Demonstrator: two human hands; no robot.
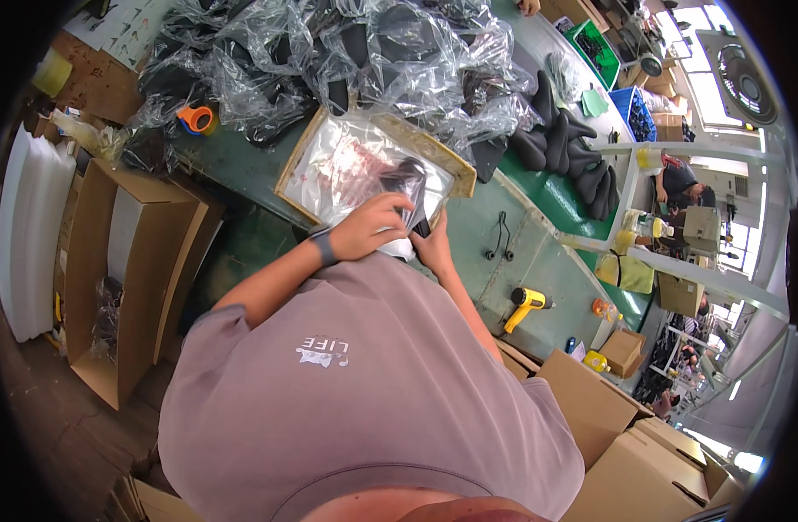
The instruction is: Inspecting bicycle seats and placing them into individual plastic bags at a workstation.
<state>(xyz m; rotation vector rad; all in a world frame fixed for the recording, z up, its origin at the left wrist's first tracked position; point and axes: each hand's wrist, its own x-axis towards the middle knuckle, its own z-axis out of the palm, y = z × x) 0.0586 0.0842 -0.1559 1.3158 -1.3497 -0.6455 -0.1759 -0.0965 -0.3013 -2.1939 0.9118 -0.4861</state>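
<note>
A dark bicycle saddle, partly inside clear plastic, lies at the right part of a shallow wooden-rimmed tray. My left hand has its fingers curled onto the clear plastic bag over the saddle. Close to my body, my right hand grips the saddle's near end, thumb and fingers around it. Under the hands, a stack of flat clear bags with reddish print fills the tray. My fingertips are partly hidden by the plastic.
Bagged saddles pile up behind the tray; bare black saddles stand farther right. An orange tape roll lies left. On the right are a yellow heat gun and a black wire piece. Cardboard boxes flank me.
</note>
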